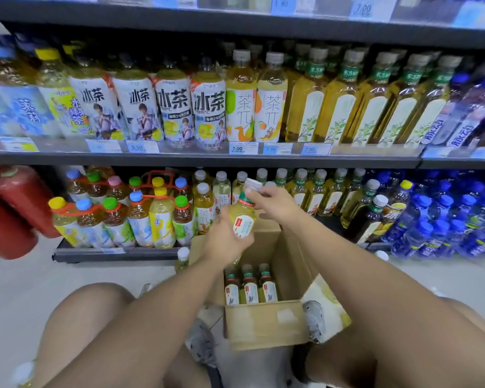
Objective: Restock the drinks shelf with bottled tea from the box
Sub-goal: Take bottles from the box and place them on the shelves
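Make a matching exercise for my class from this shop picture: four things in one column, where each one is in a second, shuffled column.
Things
1. held bottle
2. box
3. left hand
4. right hand

Places
A. on the floor, between the person's knees
B. at the bottle's neck and cap
C. in both hands, above the box
D. around the bottle's body

Pairs: 1-C, 2-A, 3-D, 4-B
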`<state>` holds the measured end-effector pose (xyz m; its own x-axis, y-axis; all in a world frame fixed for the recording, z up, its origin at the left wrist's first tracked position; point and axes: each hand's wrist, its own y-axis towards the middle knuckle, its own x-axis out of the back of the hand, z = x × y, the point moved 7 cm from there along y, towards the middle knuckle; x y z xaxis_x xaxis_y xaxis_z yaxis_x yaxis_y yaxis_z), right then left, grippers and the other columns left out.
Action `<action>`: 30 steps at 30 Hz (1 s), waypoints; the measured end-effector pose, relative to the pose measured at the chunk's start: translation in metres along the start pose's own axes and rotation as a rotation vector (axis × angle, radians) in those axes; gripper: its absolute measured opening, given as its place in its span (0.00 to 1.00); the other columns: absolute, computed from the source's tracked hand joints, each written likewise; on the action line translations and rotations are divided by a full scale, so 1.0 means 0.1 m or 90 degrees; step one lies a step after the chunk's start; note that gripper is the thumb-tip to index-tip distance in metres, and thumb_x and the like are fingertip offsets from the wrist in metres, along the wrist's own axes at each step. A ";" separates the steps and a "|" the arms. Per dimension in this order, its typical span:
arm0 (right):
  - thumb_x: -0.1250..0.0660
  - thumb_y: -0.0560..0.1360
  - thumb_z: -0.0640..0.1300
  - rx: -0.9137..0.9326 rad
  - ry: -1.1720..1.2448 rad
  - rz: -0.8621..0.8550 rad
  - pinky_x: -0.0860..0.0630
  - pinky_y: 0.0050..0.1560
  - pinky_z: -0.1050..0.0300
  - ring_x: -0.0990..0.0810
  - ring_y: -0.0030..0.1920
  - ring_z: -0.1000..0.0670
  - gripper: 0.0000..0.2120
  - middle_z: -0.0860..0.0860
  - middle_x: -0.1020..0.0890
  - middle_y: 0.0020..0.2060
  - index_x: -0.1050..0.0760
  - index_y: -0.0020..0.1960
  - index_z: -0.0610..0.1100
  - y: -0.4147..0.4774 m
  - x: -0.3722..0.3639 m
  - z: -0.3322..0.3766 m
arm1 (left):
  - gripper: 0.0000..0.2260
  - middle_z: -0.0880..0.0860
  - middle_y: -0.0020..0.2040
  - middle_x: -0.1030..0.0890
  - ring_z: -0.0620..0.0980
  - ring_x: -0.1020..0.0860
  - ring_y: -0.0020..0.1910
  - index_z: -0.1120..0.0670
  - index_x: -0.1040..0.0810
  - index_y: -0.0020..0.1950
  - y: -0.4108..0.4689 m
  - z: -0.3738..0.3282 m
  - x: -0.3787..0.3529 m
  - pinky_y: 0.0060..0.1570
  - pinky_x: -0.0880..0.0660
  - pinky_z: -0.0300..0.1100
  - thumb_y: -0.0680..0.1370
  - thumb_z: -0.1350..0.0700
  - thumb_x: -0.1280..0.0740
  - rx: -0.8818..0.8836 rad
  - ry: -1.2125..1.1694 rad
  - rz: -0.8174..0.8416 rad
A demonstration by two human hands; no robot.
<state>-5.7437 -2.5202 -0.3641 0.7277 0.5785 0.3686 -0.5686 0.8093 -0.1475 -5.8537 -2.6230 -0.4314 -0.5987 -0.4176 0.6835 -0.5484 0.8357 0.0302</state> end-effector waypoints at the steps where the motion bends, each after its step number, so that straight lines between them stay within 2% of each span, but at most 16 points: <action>1: 0.34 0.74 0.65 -0.003 -0.015 0.019 0.19 0.54 0.46 0.17 0.52 0.47 0.20 0.47 0.16 0.50 0.20 0.49 0.49 0.00 -0.04 -0.04 | 0.40 0.49 0.53 0.21 0.48 0.21 0.45 0.45 0.41 0.72 0.02 0.08 0.06 0.35 0.22 0.47 0.65 0.42 0.25 0.012 0.015 -0.006; 3: 0.37 0.77 0.63 -0.021 -0.046 0.025 0.20 0.53 0.51 0.17 0.50 0.50 0.15 0.50 0.16 0.48 0.21 0.47 0.53 0.03 -0.13 -0.24 | 0.40 0.50 0.52 0.21 0.51 0.20 0.45 0.44 0.40 0.71 0.06 0.30 0.12 0.39 0.19 0.52 0.64 0.41 0.27 0.043 0.044 -0.012; 6: 0.38 0.81 0.49 -0.098 -0.134 0.043 0.20 0.51 0.49 0.17 0.49 0.44 0.12 0.43 0.16 0.46 0.19 0.48 0.43 0.16 -0.37 -0.85 | 0.39 0.50 0.52 0.21 0.52 0.20 0.44 0.42 0.41 0.70 0.10 0.62 0.10 0.39 0.19 0.54 0.64 0.39 0.28 0.072 0.068 0.005; 11: 0.36 0.78 0.41 -0.286 -0.326 0.153 0.28 0.50 0.60 0.21 0.60 0.42 0.14 0.41 0.19 0.57 0.22 0.61 0.37 0.23 -0.81 -1.87 | 0.43 0.53 0.60 0.24 0.56 0.21 0.54 0.41 0.46 0.74 0.25 0.98 -0.06 0.47 0.20 0.57 0.65 0.37 0.28 0.099 0.109 0.041; 12: 0.35 0.78 0.41 -0.309 -0.328 0.164 0.27 0.47 0.63 0.23 0.61 0.41 0.15 0.40 0.21 0.60 0.24 0.63 0.36 0.26 -0.89 -2.03 | 0.44 0.52 0.61 0.24 0.56 0.21 0.56 0.41 0.46 0.75 0.29 1.04 -0.09 0.49 0.20 0.57 0.65 0.36 0.27 0.099 0.113 0.046; 14: 0.39 0.80 0.38 -0.357 -0.266 0.160 0.32 0.31 0.76 0.26 0.65 0.39 0.18 0.37 0.25 0.66 0.29 0.68 0.32 0.34 -1.06 -2.34 | 0.45 0.52 0.64 0.26 0.56 0.23 0.59 0.41 0.47 0.76 0.37 1.14 -0.15 0.51 0.21 0.58 0.65 0.35 0.28 0.093 0.116 0.058; 16: 0.44 0.82 0.35 -0.354 -0.260 0.133 0.37 0.21 0.76 0.30 0.69 0.38 0.19 0.35 0.30 0.69 0.35 0.71 0.29 0.47 -1.17 -2.50 | 0.45 0.52 0.67 0.28 0.55 0.24 0.62 0.40 0.48 0.77 0.46 1.22 -0.21 0.55 0.22 0.58 0.66 0.34 0.29 0.079 0.126 0.074; 18: 0.46 0.83 0.33 -0.393 -0.191 0.115 0.37 0.20 0.76 0.31 0.69 0.37 0.18 0.34 0.31 0.70 0.36 0.71 0.28 0.54 -1.26 -2.63 | 0.45 0.51 0.68 0.29 0.54 0.26 0.63 0.39 0.49 0.77 0.54 1.28 -0.27 0.56 0.23 0.58 0.67 0.33 0.29 0.067 0.139 0.084; 20: 0.46 0.83 0.34 -0.430 -0.167 0.101 0.37 0.21 0.77 0.30 0.68 0.39 0.18 0.36 0.30 0.69 0.35 0.71 0.29 0.63 -1.36 -2.83 | 0.45 0.51 0.68 0.29 0.53 0.26 0.63 0.40 0.49 0.77 0.60 1.32 -0.33 0.56 0.22 0.57 0.67 0.33 0.29 0.061 0.144 0.085; 22: 0.46 0.83 0.36 -0.441 -0.236 0.109 0.38 0.21 0.79 0.29 0.67 0.40 0.18 0.37 0.28 0.68 0.32 0.70 0.31 0.76 -1.43 -3.07 | 0.44 0.49 0.68 0.29 0.52 0.26 0.64 0.40 0.47 0.77 0.63 1.34 -0.34 0.56 0.23 0.56 0.67 0.34 0.28 0.058 0.126 0.070; 23: 0.45 0.83 0.38 -0.451 -0.251 0.104 0.37 0.24 0.80 0.28 0.67 0.40 0.17 0.38 0.27 0.67 0.31 0.69 0.33 0.82 -1.45 -3.16 | 0.43 0.49 0.68 0.29 0.51 0.27 0.64 0.41 0.45 0.77 0.65 1.35 -0.33 0.58 0.23 0.55 0.67 0.35 0.28 0.057 0.112 0.061; 24: 0.44 0.83 0.40 -0.456 -0.264 0.096 0.30 0.35 0.80 0.26 0.66 0.41 0.17 0.39 0.25 0.66 0.28 0.68 0.35 0.86 -1.47 -3.23 | 0.43 0.49 0.69 0.29 0.51 0.27 0.65 0.41 0.45 0.77 0.67 1.35 -0.32 0.59 0.24 0.54 0.68 0.36 0.27 0.054 0.097 0.053; 25: 0.42 0.82 0.43 -0.453 -0.288 0.099 0.24 0.50 0.71 0.25 0.65 0.41 0.16 0.41 0.23 0.64 0.26 0.65 0.38 0.89 -1.48 -3.26 | 0.42 0.49 0.69 0.29 0.50 0.28 0.65 0.42 0.44 0.77 0.69 1.35 -0.32 0.61 0.25 0.52 0.68 0.37 0.26 0.054 0.085 0.044; 26: 0.41 0.81 0.46 -0.440 -0.316 0.095 0.24 0.59 0.59 0.24 0.64 0.41 0.15 0.42 0.22 0.63 0.24 0.63 0.40 0.91 -1.49 -3.24 | 0.42 0.49 0.69 0.29 0.50 0.28 0.66 0.42 0.43 0.77 0.71 1.37 -0.31 0.62 0.26 0.51 0.69 0.38 0.26 0.054 0.078 0.035; 28: 0.38 0.80 0.49 -0.450 -0.327 0.067 0.27 0.61 0.49 0.24 0.64 0.41 0.16 0.43 0.21 0.62 0.22 0.61 0.41 0.92 -1.48 -3.25 | 0.41 0.48 0.69 0.29 0.50 0.29 0.66 0.42 0.43 0.77 0.75 1.37 -0.31 0.62 0.27 0.50 0.69 0.39 0.26 0.053 0.070 0.030; 30: 0.34 0.77 0.52 -0.468 -0.325 0.032 0.26 0.59 0.49 0.23 0.63 0.42 0.17 0.43 0.20 0.60 0.22 0.59 0.41 0.91 -1.45 -3.26 | 0.42 0.49 0.69 0.29 0.49 0.28 0.66 0.42 0.44 0.77 0.79 1.37 -0.32 0.62 0.26 0.50 0.69 0.39 0.26 0.053 0.071 0.032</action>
<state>-5.7756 -2.4967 -0.7304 0.3498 0.6406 0.6836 -0.0776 0.7470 -0.6602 -5.9575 -2.5927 -0.5508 -0.5605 -0.3297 0.7597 -0.5689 0.8199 -0.0639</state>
